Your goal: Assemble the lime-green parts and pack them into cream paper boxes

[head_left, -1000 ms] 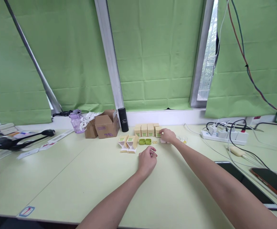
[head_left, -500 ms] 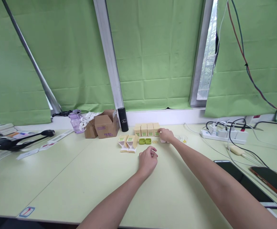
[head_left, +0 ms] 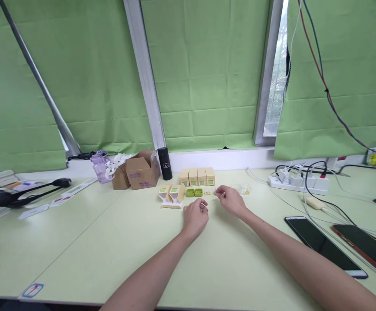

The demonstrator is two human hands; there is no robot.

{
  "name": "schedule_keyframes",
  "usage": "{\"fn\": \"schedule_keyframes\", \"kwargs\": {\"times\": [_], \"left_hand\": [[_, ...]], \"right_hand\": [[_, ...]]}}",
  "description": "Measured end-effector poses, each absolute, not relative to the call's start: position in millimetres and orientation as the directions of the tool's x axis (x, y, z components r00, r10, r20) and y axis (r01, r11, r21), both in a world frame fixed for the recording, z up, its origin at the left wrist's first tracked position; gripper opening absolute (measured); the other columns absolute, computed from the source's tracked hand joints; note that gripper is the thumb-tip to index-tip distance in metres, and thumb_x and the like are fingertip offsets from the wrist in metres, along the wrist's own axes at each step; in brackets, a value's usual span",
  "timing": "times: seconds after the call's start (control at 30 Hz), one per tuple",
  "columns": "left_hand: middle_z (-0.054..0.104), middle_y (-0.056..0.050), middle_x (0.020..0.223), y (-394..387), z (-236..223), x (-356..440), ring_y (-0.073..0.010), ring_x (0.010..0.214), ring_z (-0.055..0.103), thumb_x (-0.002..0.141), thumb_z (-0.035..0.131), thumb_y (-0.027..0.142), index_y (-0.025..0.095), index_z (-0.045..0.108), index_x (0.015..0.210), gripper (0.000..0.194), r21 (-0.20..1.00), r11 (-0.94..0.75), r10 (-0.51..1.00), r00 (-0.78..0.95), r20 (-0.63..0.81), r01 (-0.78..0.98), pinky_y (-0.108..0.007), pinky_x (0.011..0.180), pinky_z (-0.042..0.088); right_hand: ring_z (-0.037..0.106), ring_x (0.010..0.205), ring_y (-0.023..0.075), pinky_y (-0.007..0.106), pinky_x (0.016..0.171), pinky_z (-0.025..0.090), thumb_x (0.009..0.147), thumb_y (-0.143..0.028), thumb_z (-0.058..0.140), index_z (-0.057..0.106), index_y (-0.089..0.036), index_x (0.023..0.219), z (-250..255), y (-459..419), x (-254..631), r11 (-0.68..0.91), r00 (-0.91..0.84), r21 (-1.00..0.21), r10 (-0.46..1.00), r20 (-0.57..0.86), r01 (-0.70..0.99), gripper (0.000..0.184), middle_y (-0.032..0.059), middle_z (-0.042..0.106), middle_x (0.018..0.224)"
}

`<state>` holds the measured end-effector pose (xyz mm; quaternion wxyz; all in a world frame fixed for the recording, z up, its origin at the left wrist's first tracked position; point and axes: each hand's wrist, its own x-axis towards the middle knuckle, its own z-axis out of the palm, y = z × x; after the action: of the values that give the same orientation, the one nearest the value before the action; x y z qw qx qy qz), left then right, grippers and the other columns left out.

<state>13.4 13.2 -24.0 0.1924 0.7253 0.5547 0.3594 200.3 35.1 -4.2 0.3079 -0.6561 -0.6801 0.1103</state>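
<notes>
My left hand (head_left: 195, 217) rests on the pale green table (head_left: 110, 242) with its fingers curled, a thin white bit showing at the fingertips. My right hand (head_left: 231, 200) hovers just right of it, fingers pinched on something small I cannot make out. Behind the hands stands a row of small cream boxes with green labels (head_left: 197, 176). In front of that row lie a green two-cup case (head_left: 194, 192) and a tiny yellow piece (head_left: 208, 192). Two opened cream boxes (head_left: 170, 195) lie to the left.
A black cylinder (head_left: 165, 163), brown cardboard boxes (head_left: 139, 172) and a purple bottle (head_left: 99, 166) stand at the back left. A small clear dish (head_left: 244, 189), power strip (head_left: 300, 182) with cables and two phones (head_left: 324, 246) lie right. Black tongs (head_left: 22, 194) lie far left.
My right hand has drawn back from the rightmost cream box toward me and my left hand. The left hand stayed almost still.
</notes>
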Motion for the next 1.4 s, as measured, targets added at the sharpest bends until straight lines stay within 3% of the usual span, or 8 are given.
{"fn": "schedule_keyframes", "kwargs": {"times": [0.13,0.33,0.53,0.87,1.27,1.4], "left_hand": [[0.078,-0.002,0.087,15.2,-20.5,12.6,-0.0223,0.092,0.072,0.086,0.058,0.012,0.024,0.069,0.096,0.019,0.625,-0.313,0.937,0.127,0.324,0.715,-0.036,0.095,0.043],[0.079,-0.006,0.09,25.9,-8.0,4.9,-0.0268,0.095,0.071,0.091,0.059,0.016,0.023,0.072,0.099,0.016,0.519,-0.319,0.924,0.138,0.357,0.793,-0.039,0.097,0.041],[0.078,-0.013,0.099,49.3,0.2,-4.7,-0.0321,0.101,0.072,0.095,0.057,0.022,0.021,0.072,0.114,0.024,0.264,-0.273,0.93,0.184,0.319,0.925,-0.04,0.097,0.043],[0.078,-0.013,0.106,82.7,-10.8,1.7,-0.0286,0.105,0.071,0.098,0.052,0.024,0.022,0.069,0.116,0.025,0.15,-0.252,0.941,0.206,0.267,0.956,-0.039,0.101,0.042],[0.078,-0.014,0.098,68.0,-8.7,7.2,-0.0283,0.095,0.071,0.099,0.04,0.016,0.018,0.07,0.109,0.032,0.007,-0.282,0.93,0.271,0.249,0.959,-0.039,0.09,0.043],[0.077,-0.012,0.088,41.1,-5.0,11.1,-0.0268,0.089,0.072,0.092,0.045,0.008,0.019,0.07,0.106,0.031,-0.044,-0.355,0.905,0.355,0.233,0.934,-0.039,0.091,0.041]], "right_hand": [[0.07,0.086,0.0208,0.029,0.066,0.039,0.092,-0.023,0.06,0.072,-0.027,0.104,-22.4,2.6,192.4,0.127,-0.015,-0.569,0.98,0.197,0.812,0.018,0.0031,0.078,0.098],[0.069,0.095,0.0223,0.029,0.068,0.035,0.09,-0.015,0.057,0.069,-0.025,0.104,-33.7,-16.3,186.0,0.27,-0.181,-0.412,0.953,0.242,0.87,0.021,0.0051,0.076,0.107],[0.068,0.094,0.0223,0.03,0.069,0.035,0.094,-0.018,0.055,0.068,-0.023,0.107,-31.8,-18.6,186.9,0.308,-0.227,-0.378,0.943,0.245,0.873,0.02,0.0069,0.073,0.108],[0.069,0.095,0.0222,0.031,0.071,0.037,0.094,-0.018,0.055,0.069,-0.023,0.109,-27.8,-20.0,189.3,0.334,-0.256,-0.376,0.936,0.243,0.864,0.021,0.0068,0.073,0.11],[0.068,0.091,0.0209,0.03,0.069,0.034,0.094,-0.015,0.053,0.069,-0.021,0.106,-28.0,-21.6,189.0,0.348,-0.259,-0.369,0.928,0.268,0.862,0.021,0.0061,0.073,0.107],[0.068,0.091,0.0214,0.031,0.069,0.035,0.091,-0.014,0.056,0.066,-0.021,0.11,-27.6,-20.3,188.5,0.303,-0.201,-0.43,0.942,0.267,0.851,0.023,0.0067,0.072,0.109]]}}
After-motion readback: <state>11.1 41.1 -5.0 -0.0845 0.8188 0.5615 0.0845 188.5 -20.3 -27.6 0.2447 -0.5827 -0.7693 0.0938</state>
